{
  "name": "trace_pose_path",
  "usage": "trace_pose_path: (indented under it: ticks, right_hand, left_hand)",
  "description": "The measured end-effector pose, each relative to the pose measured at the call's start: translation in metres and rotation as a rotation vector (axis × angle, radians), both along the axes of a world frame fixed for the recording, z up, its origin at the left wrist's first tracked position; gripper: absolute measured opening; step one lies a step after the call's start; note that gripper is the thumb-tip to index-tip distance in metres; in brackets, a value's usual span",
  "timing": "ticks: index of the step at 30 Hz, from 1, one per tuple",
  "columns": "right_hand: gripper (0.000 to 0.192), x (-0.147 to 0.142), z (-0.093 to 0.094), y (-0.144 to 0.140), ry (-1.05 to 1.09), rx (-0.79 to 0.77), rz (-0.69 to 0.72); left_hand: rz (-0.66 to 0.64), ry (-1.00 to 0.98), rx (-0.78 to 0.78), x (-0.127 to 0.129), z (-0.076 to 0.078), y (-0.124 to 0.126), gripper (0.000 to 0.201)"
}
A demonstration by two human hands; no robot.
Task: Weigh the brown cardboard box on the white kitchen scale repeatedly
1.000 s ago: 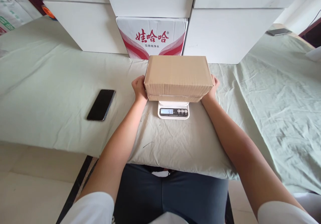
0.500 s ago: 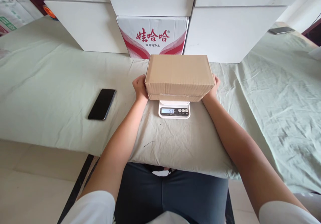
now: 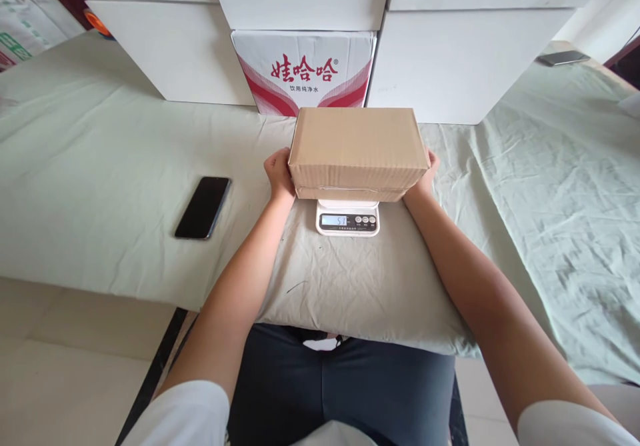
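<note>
Box [image 3: 357,147] sits on the scale [image 3: 347,218] dead ahead of me, long axis running left to right. My left hand [image 3: 279,174] and right hand [image 3: 427,169] press flat on its two short ends, equally near, grasping it between them

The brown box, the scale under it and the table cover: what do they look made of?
The brown box looks like plain matte cardboard: kraft colour, a seam along its front. The scale seems glossy white plastic, with a lit display and small round buttons. The table cover appears to be thin pale green woven cloth, since it creases and drapes over the edge.
</note>
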State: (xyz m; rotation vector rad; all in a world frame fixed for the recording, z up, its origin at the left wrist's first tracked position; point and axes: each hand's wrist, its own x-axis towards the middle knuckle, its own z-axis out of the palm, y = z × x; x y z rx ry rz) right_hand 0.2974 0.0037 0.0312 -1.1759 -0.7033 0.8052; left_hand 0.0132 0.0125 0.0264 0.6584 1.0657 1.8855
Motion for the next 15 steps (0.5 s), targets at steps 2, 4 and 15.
trace_pose_path:
  ticks: [2,4,15]
  right_hand:
    - [0.047,-0.0009,0.0025,-0.0014,0.01,-0.008,0.008]
    - [0.048,-0.0007,0.0025,-0.0014,0.014,-0.008,0.013]
    - [0.044,-0.0001,-0.0017,0.0012,0.045,-0.01,0.0]
  left_hand:
    - [0.005,0.006,0.011,0.0004,0.0007,-0.0002,0.075]
    - [0.003,0.006,0.017,0.0008,0.0009,-0.0002,0.075]
    - [-0.009,0.001,0.017,-0.0009,-0.0038,0.0024,0.076]
